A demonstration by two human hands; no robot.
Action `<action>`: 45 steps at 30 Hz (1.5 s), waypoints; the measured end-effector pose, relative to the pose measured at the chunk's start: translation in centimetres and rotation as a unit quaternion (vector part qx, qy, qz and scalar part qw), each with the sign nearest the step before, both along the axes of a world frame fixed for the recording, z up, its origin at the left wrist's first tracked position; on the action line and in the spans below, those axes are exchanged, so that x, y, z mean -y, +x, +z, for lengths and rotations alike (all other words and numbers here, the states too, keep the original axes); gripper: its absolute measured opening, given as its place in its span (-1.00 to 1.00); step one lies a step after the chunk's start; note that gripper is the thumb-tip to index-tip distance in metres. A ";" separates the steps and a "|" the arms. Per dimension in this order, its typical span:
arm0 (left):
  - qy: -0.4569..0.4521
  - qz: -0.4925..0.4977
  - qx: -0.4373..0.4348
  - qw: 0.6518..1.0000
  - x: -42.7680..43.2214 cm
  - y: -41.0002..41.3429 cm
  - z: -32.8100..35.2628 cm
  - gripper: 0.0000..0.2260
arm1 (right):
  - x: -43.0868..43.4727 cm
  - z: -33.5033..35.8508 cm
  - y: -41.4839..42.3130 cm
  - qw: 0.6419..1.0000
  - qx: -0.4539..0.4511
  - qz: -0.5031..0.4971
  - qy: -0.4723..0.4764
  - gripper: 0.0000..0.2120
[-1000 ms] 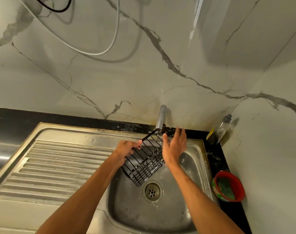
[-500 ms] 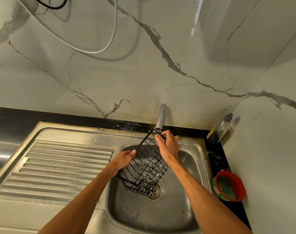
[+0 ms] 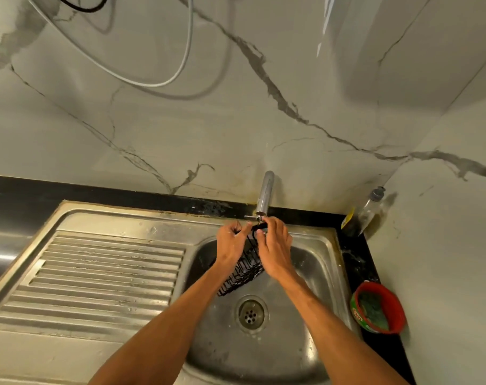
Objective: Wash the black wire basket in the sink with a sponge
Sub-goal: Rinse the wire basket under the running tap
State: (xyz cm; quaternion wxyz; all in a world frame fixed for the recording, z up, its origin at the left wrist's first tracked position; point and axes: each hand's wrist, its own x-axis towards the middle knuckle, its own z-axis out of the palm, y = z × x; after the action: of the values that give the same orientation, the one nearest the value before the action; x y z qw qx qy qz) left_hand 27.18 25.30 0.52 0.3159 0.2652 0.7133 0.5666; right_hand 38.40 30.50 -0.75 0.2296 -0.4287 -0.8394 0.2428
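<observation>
Tap spout (image 3: 265,194) overhangs the sink (image 3: 316,237) back rim. Black wire basket (image 3: 243,273) hangs tilted just beneath, blocking mid-basin. Open room over the drain (image 3: 251,312) and across the ribbed drainboard (image 3: 103,273), left. Right worktop (image 3: 358,268) strip narrow: bottle (image 3: 370,212) and red tub (image 3: 379,308) crowd it, near the side wall (image 3: 444,245).

Nothing legible found: the red tub (image 3: 400,315) bears white lettering on its label, too small and curved to read, and the yellow label on the bottle (image 3: 370,212) is indecipherable.
</observation>
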 end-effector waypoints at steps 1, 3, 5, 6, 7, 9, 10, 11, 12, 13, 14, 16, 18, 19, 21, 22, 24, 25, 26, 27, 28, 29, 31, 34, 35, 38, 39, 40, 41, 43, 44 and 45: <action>0.010 0.005 0.026 1.000 -0.1 0.1 0.0 -0.68 | 0.2 0.2 -0.2 0.999 0.033 0.032 0.005 -0.56; 0.029 0.014 0.065 0.997 -0.4 0.1 0.4 -0.65 | 0.5 0.6 -0.3 0.992 0.091 0.085 0.019 -0.48; 0.048 0.012 0.085 0.995 -0.7 0.1 0.7 -0.64 | -0.2 1.0 0.1 0.990 0.112 0.069 0.055 -0.47; 0.050 0.011 0.089 0.995 -0.7 0.2 0.9 -0.63 | -0.7 1.3 0.4 0.990 0.122 0.040 0.053 -0.46; 0.054 0.011 0.090 0.994 -0.7 0.3 0.8 -0.63 | -0.8 1.5 0.5 0.990 0.135 0.019 0.035 -0.45; 0.058 0.014 0.097 0.994 -0.5 0.3 0.5 -0.65 | 0.1 1.4 0.3 0.989 0.140 0.039 0.030 -0.43; 0.062 0.015 0.105 0.992 -0.5 0.2 0.4 -0.66 | 0.7 1.3 0.1 0.988 0.134 0.066 0.042 -0.41; 0.067 0.015 0.109 0.992 -0.5 0.1 0.2 -0.67 | 1.1 1.3 0.2 0.987 0.126 0.087 0.047 -0.39; 0.072 0.014 0.108 0.991 -0.4 -0.1 0.1 -0.68 | 1.0 1.2 0.5 0.987 0.121 0.093 0.045 -0.39; 0.074 0.015 0.106 0.991 -0.4 -0.3 0.0 -0.69 | 0.5 1.2 0.9 0.989 0.121 0.076 0.038 -0.40; 0.075 0.017 0.106 0.991 -0.3 -0.4 -0.1 -0.70 | 0.1 1.3 1.2 0.991 0.122 0.046 0.021 -0.41; 0.077 0.025 0.112 0.990 -0.1 -0.8 -0.4 -0.71 | 0.7 1.6 1.3 0.990 0.136 0.041 0.020 -0.41; 0.081 0.037 0.129 0.988 0.0 -1.1 -0.6 -0.66 | 2.2 1.6 0.9 0.984 0.131 0.106 0.058 -0.43; 0.084 0.037 0.137 0.986 0.0 -1.3 -0.9 -0.62 | 2.3 1.4 0.9 0.982 0.123 0.127 0.065 -0.45; 0.082 0.035 0.141 0.986 0.3 -1.3 -1.1 -0.60 | 0.9 1.2 1.3 0.989 0.111 0.087 0.035 -0.48; 0.082 0.039 0.146 0.985 0.4 -1.3 -1.0 -0.62 | -0.2 1.2 1.4 0.994 0.100 0.042 0.000 -0.48; 0.085 0.058 0.160 0.982 0.8 -1.6 -1.0 -0.64 | -1.5 1.0 1.6 0.994 0.105 0.016 -0.035 -0.46; 0.082 0.067 0.175 0.979 0.8 -2.0 -1.1 -0.65 | -1.7 0.9 1.6 0.993 0.109 0.031 -0.025 -0.46; 0.078 0.069 0.194 0.975 0.8 -2.3 -1.2 -0.66 | -1.9 0.8 1.6 0.994 0.094 0.045 -0.018 -0.46; 0.076 0.069 0.211 0.972 0.8 -2.7 -1.3 -0.66 | -2.3 0.9 1.6 0.997 0.056 0.046 -0.032 -0.47; 0.076 0.067 0.226 0.969 0.8 -3.1 -1.6 -0.65 | -2.5 1.0 1.8 0.996 0.000 0.033 -0.079 -0.50; 0.072 0.068 0.240 0.966 0.9 -3.2 -1.6 -0.65 | -2.6 1.4 1.9 0.985 -0.073 0.010 -0.158 -0.54; 0.074 0.065 0.273 0.957 1.1 -3.5 -1.8 -0.65 | -2.8 1.9 1.8 0.923 -0.199 -0.033 -0.328 -0.64; 0.085 0.058 0.307 0.946 1.6 -3.6 -1.8 -0.62 | -3.1 2.5 1.4 0.880 -0.238 -0.083 -0.401 -0.80; 0.081 0.054 0.300 0.949 1.7 -3.7 -1.9 -0.61 | -3.1 2.8 1.2 0.880 -0.234 -0.091 -0.403 -0.84; 0.019 0.014 0.092 0.995 1.4 -4.2 -1.6 -0.67 | -2.9 2.8 0.4 0.876 -0.221 -0.114 -0.413 -0.89; -0.002 -0.013 -0.014 1.000 1.2 -4.2 -1.1 -0.72 | -2.7 2.9 0.3 0.876 -0.225 -0.119 -0.410 -0.90; -0.011 -0.034 -0.117 0.993 1.0 -4.3 -0.7 -0.74 | -2.5 2.9 0.0 0.876 -0.230 -0.124 -0.406 -0.90; -0.014 -0.055 -0.204 0.977 0.7 -4.3 -0.3 -0.74 | -2.3 2.9 -0.2 0.876 -0.238 -0.127 -0.401 -0.91; -0.016 -0.087 -0.342 0.936 0.3 -4.2 0.7 -0.72 | -2.1 3.1 -0.6 0.877 -0.250 -0.128 -0.390 -0.91; -0.022 -0.098 -0.391 0.915 0.0 -4.2 0.9 -0.71 | -2.0 3.2 -0.8 0.876 -0.255 -0.130 -0.388 -0.90; -0.036 -0.103 -0.426 0.898 -0.2 -4.1 1.0 -0.67 | -2.0 3.2 -1.0 0.876 -0.259 -0.132 -0.384 -0.90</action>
State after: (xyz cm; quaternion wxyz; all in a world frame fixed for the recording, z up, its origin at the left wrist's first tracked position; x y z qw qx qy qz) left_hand 23.09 25.53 1.53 0.0478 0.5412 0.7686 0.3377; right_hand 37.44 32.46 2.50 0.2864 -0.5119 -0.5264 0.6155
